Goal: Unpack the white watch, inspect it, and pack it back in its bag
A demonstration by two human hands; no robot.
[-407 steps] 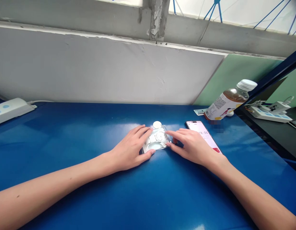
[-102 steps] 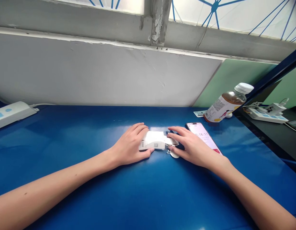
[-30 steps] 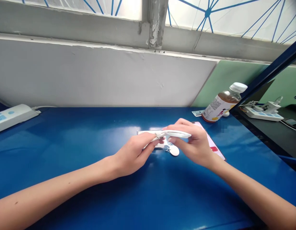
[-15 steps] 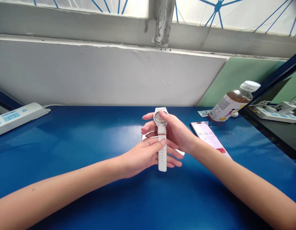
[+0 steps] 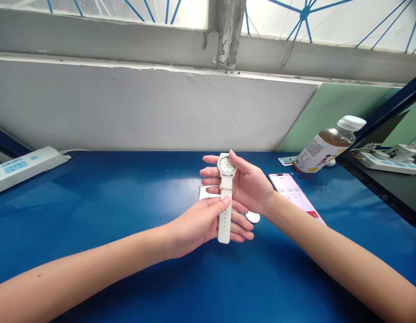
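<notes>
A white wristwatch (image 5: pixel 227 164) with a round dial stands nearly upright over the table, its white strap (image 5: pixel 224 229) hanging down. My left hand (image 5: pixel 201 224) is closed on the strap, thumb pressed in front and fingers spread behind it. Behind the watch, my right hand (image 5: pixel 250 186) is open: its fingers stretch out to the left past the case, and its thumb points up beside the dial. Whether the right fingers touch the back of the case is hidden. Below the hands, a white card-like piece (image 5: pixel 208 193) and a white rounded item (image 5: pixel 252 217) are partly covered.
On the right lie a phone (image 5: pixel 291 190) showing a timer, a drink bottle (image 5: pixel 325 146) and a small card (image 5: pixel 286 160). A power strip (image 5: pixel 22 166) lies at the left edge of the blue table (image 5: pixel 110 193), another power strip (image 5: pixel 389 162) at the far right. A wall stands behind.
My right thumb has lifted off the dial to its side, uncovering the watch face. The strap's lower end has swung slightly left. The left hand keeps its grip.
</notes>
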